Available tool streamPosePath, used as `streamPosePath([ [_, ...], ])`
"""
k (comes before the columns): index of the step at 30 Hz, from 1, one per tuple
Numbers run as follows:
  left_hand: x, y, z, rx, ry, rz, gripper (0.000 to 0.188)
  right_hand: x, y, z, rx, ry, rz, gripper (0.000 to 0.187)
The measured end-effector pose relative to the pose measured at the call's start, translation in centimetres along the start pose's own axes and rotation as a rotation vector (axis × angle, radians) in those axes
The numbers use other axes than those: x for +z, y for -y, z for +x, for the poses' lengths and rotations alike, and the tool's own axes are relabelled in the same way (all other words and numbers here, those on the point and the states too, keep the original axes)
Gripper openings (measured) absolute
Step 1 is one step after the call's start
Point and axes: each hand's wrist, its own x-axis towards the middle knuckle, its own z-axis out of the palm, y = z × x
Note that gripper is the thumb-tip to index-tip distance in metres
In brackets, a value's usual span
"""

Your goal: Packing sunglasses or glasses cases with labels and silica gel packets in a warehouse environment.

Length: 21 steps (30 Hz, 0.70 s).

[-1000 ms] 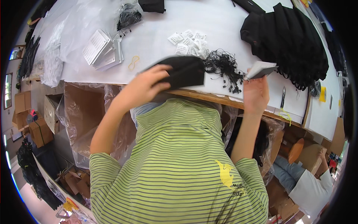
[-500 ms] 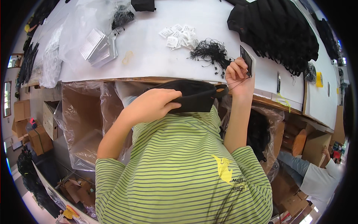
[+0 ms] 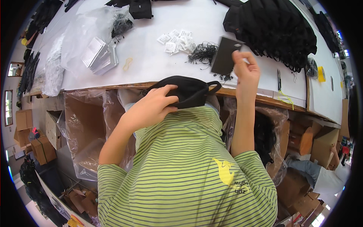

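Note:
A small black fabric pouch with a loop at its right end lies against my front at the table edge, its top parted. My left hand grips its left side, fingers over the rim and partly inside. Raised above the table, my right hand pinches a flat black hang tag between thumb and fingers. The tag hangs to the left of that hand, partly covering a tangle of black strings on the table. Beside the strings lies a loose pile of small white labels.
A large heap of black pouches fills the back right. Snips with a yellow-green cord lie near the right front edge. Left are a stack of cards and clear plastic bags. Plastic-lined cartons stand below the table; another person is at right.
The hang tag has swung from nearly edge-on at the right of my right hand to broad side at its left. The pouch has shifted slightly left, still in my left hand.

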Motion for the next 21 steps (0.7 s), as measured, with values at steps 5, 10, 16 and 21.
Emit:
streamPosePath([
  [5, -0.2, 0.2, 1.2, 0.033, -0.024, -0.005, 0.018, 2.8, -0.6, -2.7, 0.035, 0.505, -0.687, 0.013],
  [10, 1.2, 2.6, 1.1, 0.130, -0.106, -0.093, 0.019, 2.5, -1.4, -2.3, 0.152, 0.663, -1.069, 0.021],
  [16, 0.2, 4.0, 2.7, 0.279, -0.169, -0.047, 0.017, 2.5, -2.7, -2.8, -0.012, 0.851, -1.136, 0.022],
  [21, -0.8, 5.8, 4.9, 0.098, 0.093, -0.227, 0.014, 2.9, -2.0, -1.9, 0.230, 0.937, -1.081, 0.034],
])
